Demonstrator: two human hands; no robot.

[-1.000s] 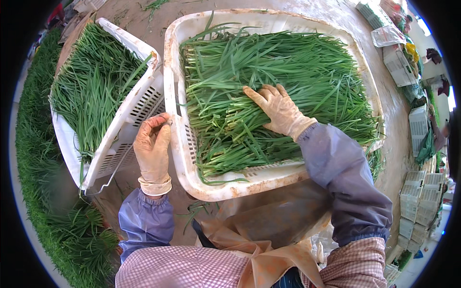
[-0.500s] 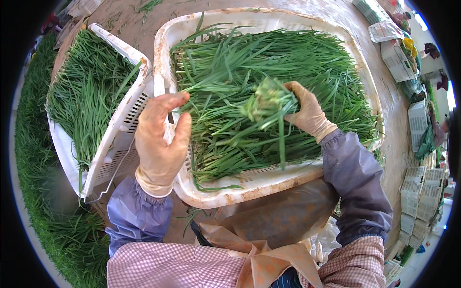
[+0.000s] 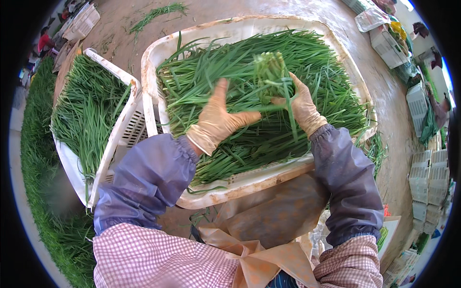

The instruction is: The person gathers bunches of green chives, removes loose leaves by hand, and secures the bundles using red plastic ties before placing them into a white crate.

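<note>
A bunch of garlic chives [image 3: 272, 72] is gripped in my gloved right hand [image 3: 302, 103], its pale cut ends pointing up and away from me. Long green leaves trail from it, and one strand hangs down past my fingers. My gloved left hand [image 3: 218, 117] is to the left of the bunch, thumb stretched toward it and fingers spread, holding nothing. Both hands are above a large white plastic crate [image 3: 153, 57] with rust-brown stains on its rim. Loose garlic chives [image 3: 317, 62] lie across the crate in a thick layer, mostly sideways.
On the left, a second white crate [image 3: 136, 89] full of chives leans at an angle. Beyond it runs a long green heap of chives [image 3: 36, 158]. Scattered leaves [image 3: 156, 17] lie on the floor ahead. Stacked white crates [image 3: 420, 175] line the right side. A person [image 3: 45, 42] is at far left.
My left hand has moved right and inward, from the crate's left rim to beside the bunch. The right hand has turned the bunch so its cut ends point more upward.
</note>
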